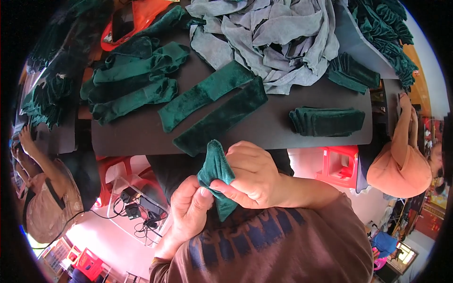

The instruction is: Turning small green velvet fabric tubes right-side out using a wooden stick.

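Close to my chest, a bunched strip of green velvet fabric (217, 162) is gripped between both hands. My left hand (190, 205) pinches its lower left side with thumb and fingertips. My right hand (250, 177) closes on it from the right, thumb pressed against the folds. Just beyond my hands, two flat green velvet strips (222, 115) lie slanted on the dark table (278, 141). A neat stack of folded green velvet pieces (327, 121) sits to the right, and another green stack (353, 73) lies behind it.
A large heap of grey fabric strips (278, 37) covers the table's far middle. Rumpled green velvet tubes (134, 80) lie at left, near an orange-red bag (137, 14). One person (401, 165) works at right, another (52, 193) at left. A clear bin (137, 212) holds black cables.
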The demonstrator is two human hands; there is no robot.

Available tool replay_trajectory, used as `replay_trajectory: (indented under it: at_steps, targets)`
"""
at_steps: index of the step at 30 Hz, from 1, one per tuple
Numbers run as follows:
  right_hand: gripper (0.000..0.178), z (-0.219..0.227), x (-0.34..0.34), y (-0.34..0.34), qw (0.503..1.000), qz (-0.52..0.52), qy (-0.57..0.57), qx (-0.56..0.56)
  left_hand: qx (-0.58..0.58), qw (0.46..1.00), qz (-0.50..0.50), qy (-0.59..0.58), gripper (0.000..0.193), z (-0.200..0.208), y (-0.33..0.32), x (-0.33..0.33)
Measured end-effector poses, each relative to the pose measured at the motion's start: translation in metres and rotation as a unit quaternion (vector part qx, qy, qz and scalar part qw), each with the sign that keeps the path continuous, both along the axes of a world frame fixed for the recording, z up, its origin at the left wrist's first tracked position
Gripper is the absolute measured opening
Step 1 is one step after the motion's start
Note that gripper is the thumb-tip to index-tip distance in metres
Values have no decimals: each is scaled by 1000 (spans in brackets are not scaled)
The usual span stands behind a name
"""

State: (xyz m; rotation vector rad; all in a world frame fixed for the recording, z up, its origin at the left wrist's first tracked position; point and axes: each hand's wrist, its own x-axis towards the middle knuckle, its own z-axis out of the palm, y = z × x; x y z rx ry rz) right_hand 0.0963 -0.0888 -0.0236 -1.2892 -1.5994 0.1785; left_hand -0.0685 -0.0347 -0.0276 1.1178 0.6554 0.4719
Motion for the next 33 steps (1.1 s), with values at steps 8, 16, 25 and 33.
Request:
replay_trajectory:
  at_steps: [8,16,25,33]
  targets:
    - [14,-4,11,-5,997,23,60,-34,11,999,-36,37,24,7,5,3]
    - [27,8,17,-7,937,45,337,-78,5,995,-75,66,26,8,2,9]
    - [23,-5,9,-6,964,47,261,-28,-8,998,-20,61,30,4,-10,8]
    - [26,3,26,-10,950,83,301,-22,41,996,-29,79,21,2,-8,8]
